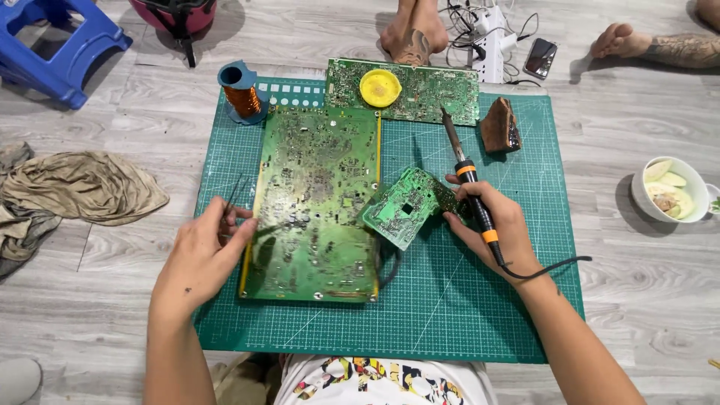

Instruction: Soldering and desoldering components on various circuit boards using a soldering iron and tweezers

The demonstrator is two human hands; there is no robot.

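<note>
A green cutting mat (450, 315) lies on a grey wood-plank floor (645, 300), with a crumpled cloth (82, 187) off its left edge, a blue stool (52, 45) at the far left, and a white bowl (671, 191) of pale sliced food to the right. On the mat, the left hand (202, 259) pinches thin tweezers (232, 196) in its fingers beside the left edge of the large green circuit board (319, 202). The right hand (491, 225) grips a soldering iron (469, 184) while touching a small tilted board (405, 206); a yellow round tin (380, 88) sits on another board (427, 94) at the far edge.
</note>
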